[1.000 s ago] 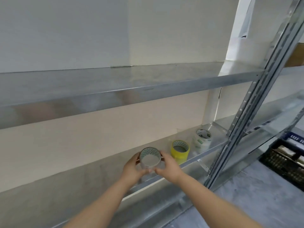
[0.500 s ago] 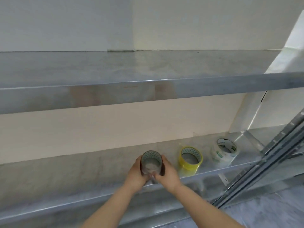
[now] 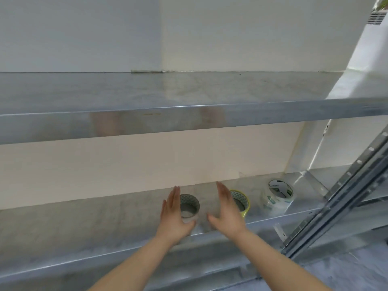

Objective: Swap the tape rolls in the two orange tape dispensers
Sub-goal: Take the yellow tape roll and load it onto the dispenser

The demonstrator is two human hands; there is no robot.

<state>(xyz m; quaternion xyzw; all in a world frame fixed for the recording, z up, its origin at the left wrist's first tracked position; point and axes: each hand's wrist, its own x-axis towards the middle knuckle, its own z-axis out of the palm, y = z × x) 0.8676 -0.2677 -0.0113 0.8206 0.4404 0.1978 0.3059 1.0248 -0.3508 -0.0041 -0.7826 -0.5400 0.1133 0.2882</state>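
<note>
Both hands have let go of the clear tape roll (image 3: 189, 208), which now stands on the lower shelf (image 3: 105, 223). Left hand (image 3: 174, 215) is open, fingers straight, its palm against the roll's left side. Right hand (image 3: 227, 213) is open too, apart from the roll. Just behind its fingers sits a yellow tape roll (image 3: 243, 203); farther right, a white-labelled roll (image 3: 279, 194). Above runs the upper shelf (image 3: 147, 95).

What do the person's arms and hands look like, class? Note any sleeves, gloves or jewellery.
Both forearms are bare as far as the picture shows, with no sleeves in view. The left hand and right hand wear no gloves, and no rings, watch or bracelet can be seen.
</note>
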